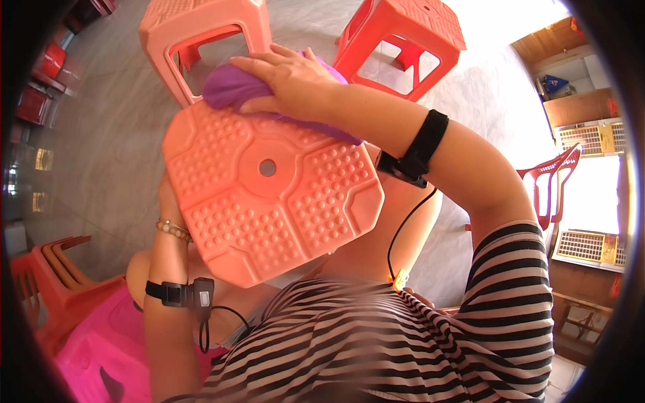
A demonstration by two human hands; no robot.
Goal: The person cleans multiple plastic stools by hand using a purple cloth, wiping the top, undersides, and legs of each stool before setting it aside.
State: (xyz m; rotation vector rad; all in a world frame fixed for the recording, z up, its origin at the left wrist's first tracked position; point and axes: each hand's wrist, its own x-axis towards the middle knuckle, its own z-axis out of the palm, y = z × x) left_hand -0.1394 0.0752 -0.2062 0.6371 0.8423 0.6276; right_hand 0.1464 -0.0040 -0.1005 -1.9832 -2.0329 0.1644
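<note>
An orange-pink plastic stool (267, 201) is tilted over my lap, its studded seat with a round centre hole facing me. My right hand (289, 78) lies over a bunched purple cloth (237, 85), fingers spread and thumb pressed on it, at the seat's far edge. The cloth spreads along that edge to the right, partly under my forearm. My left hand (169, 196) reaches behind the stool's left side; its fingers are hidden by the seat, so its grip cannot be seen.
Beyond the held stool stand a salmon plastic stool (201, 17) and a red plastic stool (403, 35) on the grey floor. Orange plastic chairs (65, 282) and a bright pink item (101, 347) are at lower left. A red chair (552, 186) stands at right. Cables run from my forearm straps.
</note>
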